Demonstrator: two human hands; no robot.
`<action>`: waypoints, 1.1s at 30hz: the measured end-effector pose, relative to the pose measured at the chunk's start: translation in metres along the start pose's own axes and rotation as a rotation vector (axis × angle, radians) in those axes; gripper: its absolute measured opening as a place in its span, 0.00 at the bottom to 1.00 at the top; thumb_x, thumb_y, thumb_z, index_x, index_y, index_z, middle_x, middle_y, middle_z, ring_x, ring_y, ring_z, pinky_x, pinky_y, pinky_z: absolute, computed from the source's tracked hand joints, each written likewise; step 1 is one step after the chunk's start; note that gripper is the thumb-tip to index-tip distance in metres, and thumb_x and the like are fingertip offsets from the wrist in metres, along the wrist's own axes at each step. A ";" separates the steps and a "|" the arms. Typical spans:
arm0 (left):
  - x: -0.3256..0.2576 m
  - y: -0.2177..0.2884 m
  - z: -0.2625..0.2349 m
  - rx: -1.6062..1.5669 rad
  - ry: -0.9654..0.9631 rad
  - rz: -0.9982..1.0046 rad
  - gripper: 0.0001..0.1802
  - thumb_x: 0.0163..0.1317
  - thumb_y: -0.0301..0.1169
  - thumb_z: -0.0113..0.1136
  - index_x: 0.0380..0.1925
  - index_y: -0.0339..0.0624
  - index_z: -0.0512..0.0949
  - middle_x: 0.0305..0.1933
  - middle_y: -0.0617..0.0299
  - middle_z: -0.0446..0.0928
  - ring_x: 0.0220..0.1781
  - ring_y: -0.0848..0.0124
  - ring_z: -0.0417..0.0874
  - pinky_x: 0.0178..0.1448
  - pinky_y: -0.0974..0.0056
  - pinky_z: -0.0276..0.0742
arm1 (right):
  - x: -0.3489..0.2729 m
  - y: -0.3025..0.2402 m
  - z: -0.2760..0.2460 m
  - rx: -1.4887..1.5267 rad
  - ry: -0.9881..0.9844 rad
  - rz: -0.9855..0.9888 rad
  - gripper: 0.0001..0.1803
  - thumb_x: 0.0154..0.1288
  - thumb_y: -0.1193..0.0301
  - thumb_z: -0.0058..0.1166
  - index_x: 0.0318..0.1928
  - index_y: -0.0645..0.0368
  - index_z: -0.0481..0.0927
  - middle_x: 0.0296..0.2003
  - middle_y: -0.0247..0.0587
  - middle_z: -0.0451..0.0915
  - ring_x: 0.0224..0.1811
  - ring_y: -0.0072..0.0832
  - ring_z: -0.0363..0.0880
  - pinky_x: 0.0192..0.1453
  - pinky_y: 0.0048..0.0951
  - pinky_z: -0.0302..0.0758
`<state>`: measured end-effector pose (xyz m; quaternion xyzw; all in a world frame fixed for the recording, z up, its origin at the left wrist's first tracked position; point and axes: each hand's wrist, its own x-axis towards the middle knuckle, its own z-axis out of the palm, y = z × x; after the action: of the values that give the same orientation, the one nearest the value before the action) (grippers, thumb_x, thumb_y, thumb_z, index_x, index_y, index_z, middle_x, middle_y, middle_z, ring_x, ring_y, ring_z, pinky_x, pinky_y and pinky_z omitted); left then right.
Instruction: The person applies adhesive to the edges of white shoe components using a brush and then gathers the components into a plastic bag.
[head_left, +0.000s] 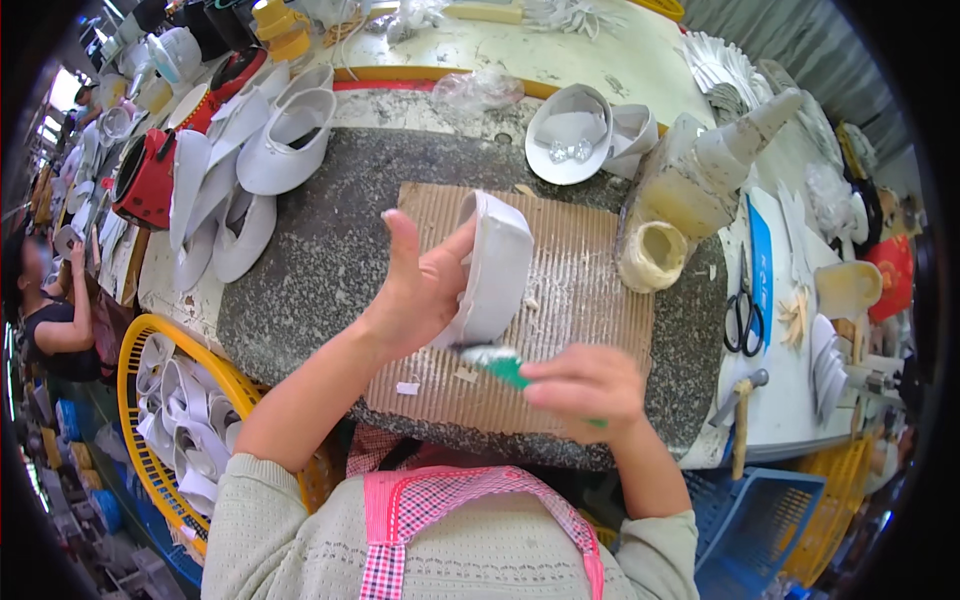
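A white shoe upper point(500, 265) is held up on its side over a sheet of corrugated cardboard point(590, 310). My left hand point(420, 285) holds it with the fingers inside and the thumb sticking up outside. In my right hand point(588, 390), slightly blurred, is a green-handled brush point(503, 368), its dark tip and whitish bristles at the upper's lower edge. Whether the bristles touch the upper I cannot tell. Small white scraps point(408, 388) lie on the cardboard. A glue-crusted pot point(655, 255) with a bottle-like spout stands at the cardboard's right edge.
Finished-looking white uppers point(287, 140) pile up at the left, and one with a sparkly bow point(570, 135) sits at the back. Scissors point(745, 318) and a hammer point(742, 415) lie right. A yellow basket point(128, 375) of uppers stands lower left; another person point(62, 310) works far left.
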<state>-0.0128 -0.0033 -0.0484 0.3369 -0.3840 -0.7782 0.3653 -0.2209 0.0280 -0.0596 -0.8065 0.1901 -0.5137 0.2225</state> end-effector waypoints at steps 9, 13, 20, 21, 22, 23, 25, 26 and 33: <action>0.019 -0.001 0.007 -0.080 0.021 0.000 0.65 0.34 0.82 0.16 0.66 0.45 0.46 0.63 0.56 0.60 0.63 0.63 0.62 0.65 0.56 0.57 | -0.012 0.004 0.004 -0.010 -0.068 0.096 0.08 0.49 0.80 0.58 0.32 0.60 0.80 0.29 0.45 0.81 0.26 0.31 0.79 0.27 0.24 0.74; 0.025 0.004 0.004 0.197 0.045 -0.028 0.54 0.42 0.75 0.24 0.62 0.45 0.52 0.56 0.55 0.66 0.56 0.64 0.69 0.58 0.58 0.63 | -0.031 -0.005 -0.001 0.169 0.063 0.237 0.07 0.49 0.81 0.57 0.32 0.61 0.79 0.28 0.45 0.81 0.24 0.30 0.79 0.26 0.23 0.73; 0.043 0.013 0.007 1.750 0.261 0.432 0.17 0.59 0.42 0.52 0.21 0.39 0.70 0.22 0.54 0.72 0.29 0.60 0.75 0.33 0.57 0.70 | -0.061 -0.001 -0.023 0.036 0.285 0.508 0.07 0.50 0.83 0.57 0.32 0.65 0.78 0.28 0.46 0.80 0.22 0.27 0.76 0.26 0.21 0.70; 0.034 0.015 -0.001 1.747 0.263 0.424 0.17 0.59 0.42 0.52 0.21 0.39 0.70 0.22 0.54 0.72 0.29 0.60 0.75 0.33 0.57 0.70 | -0.065 -0.002 -0.025 0.007 0.292 0.525 0.07 0.49 0.83 0.57 0.33 0.66 0.78 0.28 0.46 0.80 0.23 0.26 0.76 0.26 0.21 0.70; 0.028 0.015 -0.011 1.775 0.347 0.469 0.16 0.58 0.42 0.53 0.23 0.38 0.71 0.24 0.54 0.72 0.29 0.60 0.75 0.34 0.58 0.70 | -0.071 -0.004 -0.029 -0.036 0.307 0.551 0.08 0.49 0.83 0.57 0.33 0.66 0.78 0.28 0.45 0.80 0.23 0.25 0.76 0.27 0.21 0.70; 0.016 0.020 -0.022 1.811 0.454 0.509 0.16 0.56 0.42 0.54 0.24 0.38 0.73 0.25 0.55 0.72 0.30 0.61 0.74 0.34 0.58 0.69 | -0.071 -0.008 -0.029 -0.031 0.304 0.552 0.08 0.49 0.83 0.57 0.33 0.66 0.78 0.28 0.45 0.80 0.23 0.25 0.76 0.27 0.21 0.70; -0.013 -0.002 -0.057 1.888 0.457 0.420 0.15 0.56 0.40 0.54 0.27 0.37 0.74 0.28 0.55 0.72 0.30 0.61 0.74 0.35 0.60 0.69 | -0.069 -0.011 -0.021 -0.040 0.351 0.587 0.08 0.53 0.83 0.55 0.36 0.67 0.76 0.30 0.46 0.79 0.25 0.23 0.76 0.29 0.20 0.72; -0.027 -0.014 -0.066 1.962 0.472 0.330 0.14 0.55 0.39 0.55 0.30 0.37 0.75 0.30 0.55 0.72 0.31 0.62 0.73 0.37 0.61 0.69 | -0.063 -0.012 -0.012 -0.034 0.348 0.586 0.08 0.53 0.83 0.55 0.36 0.67 0.76 0.30 0.46 0.79 0.25 0.23 0.76 0.29 0.20 0.72; -0.044 -0.056 -0.044 0.499 0.483 0.229 0.11 0.54 0.26 0.51 0.37 0.35 0.68 0.33 0.56 0.76 0.37 0.72 0.76 0.40 0.66 0.70 | -0.039 0.003 0.051 -0.038 0.119 0.301 0.11 0.49 0.84 0.56 0.35 0.63 0.78 0.29 0.44 0.79 0.28 0.33 0.79 0.31 0.27 0.74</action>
<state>0.0269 0.0420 -0.1059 0.5447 -0.4999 -0.5125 0.4368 -0.1899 0.0547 -0.1089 -0.7412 0.3316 -0.5175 0.2700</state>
